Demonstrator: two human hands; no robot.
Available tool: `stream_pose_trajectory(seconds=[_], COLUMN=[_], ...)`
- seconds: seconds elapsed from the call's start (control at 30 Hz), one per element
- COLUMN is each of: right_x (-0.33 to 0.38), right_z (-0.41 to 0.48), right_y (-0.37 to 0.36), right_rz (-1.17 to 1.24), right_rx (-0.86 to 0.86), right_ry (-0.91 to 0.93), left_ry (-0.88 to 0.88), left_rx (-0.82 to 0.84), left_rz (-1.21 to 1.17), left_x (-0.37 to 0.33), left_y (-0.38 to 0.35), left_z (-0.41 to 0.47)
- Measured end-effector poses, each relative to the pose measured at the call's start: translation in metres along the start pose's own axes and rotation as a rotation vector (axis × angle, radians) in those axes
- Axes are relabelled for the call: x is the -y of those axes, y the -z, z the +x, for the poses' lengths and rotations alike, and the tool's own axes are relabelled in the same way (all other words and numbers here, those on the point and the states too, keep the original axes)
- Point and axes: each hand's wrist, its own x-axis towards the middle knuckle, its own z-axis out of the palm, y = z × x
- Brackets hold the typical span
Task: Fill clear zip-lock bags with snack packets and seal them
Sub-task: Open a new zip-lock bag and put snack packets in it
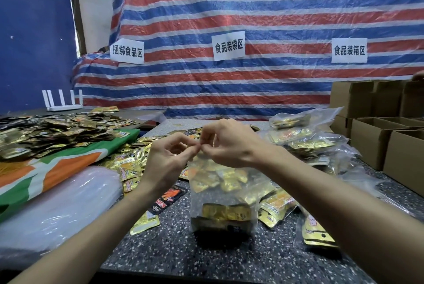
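A clear zip-lock bag (221,194) stands upright on the speckled table (174,247), with gold snack packets stacked in its lower part. My left hand (168,157) and my right hand (226,143) meet above it, and both pinch the bag's top edge between thumb and fingers. Loose gold snack packets (132,169) lie scattered behind and beside the bag. A black and orange packet (168,196) lies flat just left of the bag.
Several filled clear bags (305,136) are piled at the right. Open cardboard boxes (378,139) stand at the far right. A stack of empty plastic bags (57,210) lies at the left. A heap of packets (52,132) covers the left table, with a white router (63,102) behind.
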Motion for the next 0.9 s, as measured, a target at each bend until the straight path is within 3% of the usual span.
stream_pose_trajectory(seconds=[0.33,0.57,0.9], right_x=[-0.025,-0.051,-0.083], right_z=[-0.018,-0.037,-0.07], right_y=[0.014,0.022,0.031], right_rz=[0.14,0.203,0.239], right_rx=[0.102,0.069,0.036], right_ry=[-0.07,-0.118,-0.198], left_ry=[0.005,0.097,0.099], left_rx=[0.014,-0.018,-0.027], left_rz=[-0.089,-0.18,-0.149], left_x=[0.006,0.008,0.013], left_y=[0.002,0.002,0.007], left_z=[0.0,0.003,0.006])
